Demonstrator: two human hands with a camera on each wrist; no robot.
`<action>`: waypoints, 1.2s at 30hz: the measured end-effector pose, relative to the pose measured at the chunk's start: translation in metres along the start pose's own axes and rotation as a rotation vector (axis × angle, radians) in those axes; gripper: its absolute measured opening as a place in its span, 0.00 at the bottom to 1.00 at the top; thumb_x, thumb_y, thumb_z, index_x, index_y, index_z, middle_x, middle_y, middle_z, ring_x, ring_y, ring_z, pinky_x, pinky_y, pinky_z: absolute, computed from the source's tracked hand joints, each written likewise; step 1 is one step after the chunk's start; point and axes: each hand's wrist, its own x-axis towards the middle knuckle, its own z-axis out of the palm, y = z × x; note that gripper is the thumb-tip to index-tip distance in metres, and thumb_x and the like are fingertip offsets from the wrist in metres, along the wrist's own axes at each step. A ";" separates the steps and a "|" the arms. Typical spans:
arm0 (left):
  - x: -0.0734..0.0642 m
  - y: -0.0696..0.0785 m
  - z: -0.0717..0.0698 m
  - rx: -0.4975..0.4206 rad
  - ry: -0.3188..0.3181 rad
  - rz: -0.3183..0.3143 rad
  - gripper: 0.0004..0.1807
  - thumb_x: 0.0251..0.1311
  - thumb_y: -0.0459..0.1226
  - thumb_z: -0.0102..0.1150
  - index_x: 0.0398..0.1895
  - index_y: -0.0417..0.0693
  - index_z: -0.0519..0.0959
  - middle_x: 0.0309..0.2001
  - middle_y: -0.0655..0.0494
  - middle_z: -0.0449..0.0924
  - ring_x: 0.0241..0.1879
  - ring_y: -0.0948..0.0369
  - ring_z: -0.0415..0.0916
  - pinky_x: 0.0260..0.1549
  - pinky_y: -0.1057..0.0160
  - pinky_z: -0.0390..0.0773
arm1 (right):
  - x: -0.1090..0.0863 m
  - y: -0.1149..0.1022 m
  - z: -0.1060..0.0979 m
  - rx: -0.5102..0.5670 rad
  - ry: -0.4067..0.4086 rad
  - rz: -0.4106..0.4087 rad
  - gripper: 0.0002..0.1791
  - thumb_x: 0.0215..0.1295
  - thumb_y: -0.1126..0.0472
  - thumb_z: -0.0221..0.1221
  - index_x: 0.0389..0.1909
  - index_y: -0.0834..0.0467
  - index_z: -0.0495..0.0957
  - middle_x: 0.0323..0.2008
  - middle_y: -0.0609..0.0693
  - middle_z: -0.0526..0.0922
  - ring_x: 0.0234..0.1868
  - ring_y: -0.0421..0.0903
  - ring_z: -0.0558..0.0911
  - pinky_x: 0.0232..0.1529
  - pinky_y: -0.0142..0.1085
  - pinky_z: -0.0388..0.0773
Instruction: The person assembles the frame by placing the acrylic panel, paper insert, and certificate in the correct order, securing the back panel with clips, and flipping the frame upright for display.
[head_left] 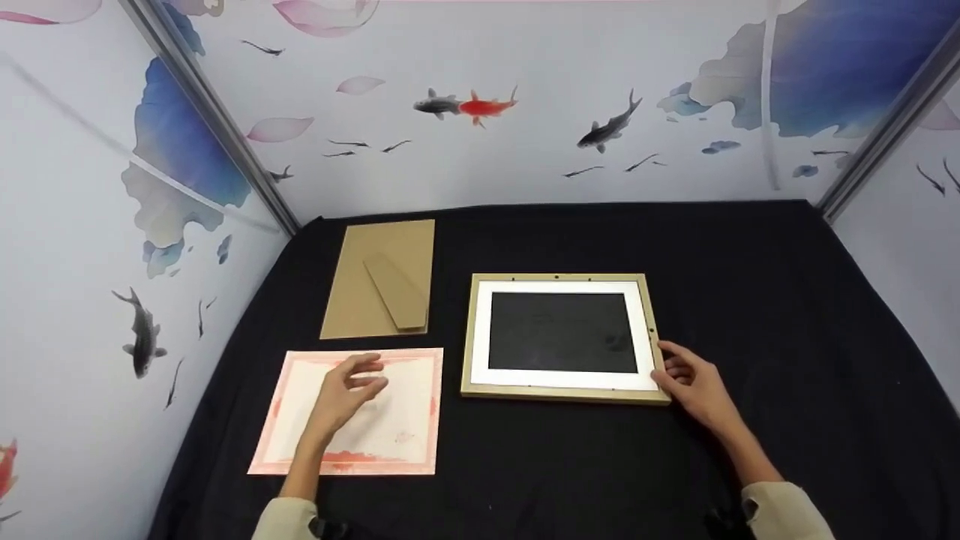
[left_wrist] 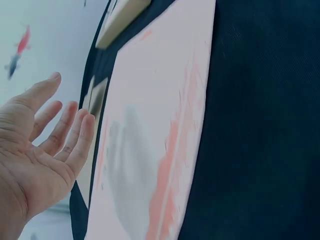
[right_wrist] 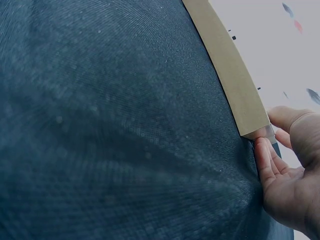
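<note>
A gold picture frame [head_left: 556,398] with a white mat [head_left: 484,330] around a dark opening lies face-down side up or face up on black cloth. At its near right corner is my right hand [head_left: 696,388], thumb on the upper edge and fingers against the side, pinching the frame; the right wrist view shows the fingers [right_wrist: 265,160] at the corner. My left hand [head_left: 345,394] hovers with loosely bent fingers over a cream sheet with a pink-red border [head_left: 405,390], holding nothing. Its shadow falls on the sheet in the left wrist view.
A brown backing board [head_left: 352,277] with an attached stand leg [head_left: 397,292] lies behind the sheet, left of the frame. Black cloth [head_left: 570,472] covers the table. White walls [head_left: 510,165] painted with fish and lotus leaves enclose the back and both sides.
</note>
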 end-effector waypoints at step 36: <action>-0.074 -0.053 -0.120 0.381 0.283 -0.144 0.46 0.47 0.35 0.82 0.69 0.31 0.68 0.65 0.29 0.66 0.64 0.36 0.63 0.60 0.37 0.65 | 0.004 0.041 0.004 0.008 0.004 -0.016 0.28 0.65 0.71 0.67 0.66 0.68 0.73 0.38 0.57 0.80 0.36 0.43 0.79 0.37 0.25 0.75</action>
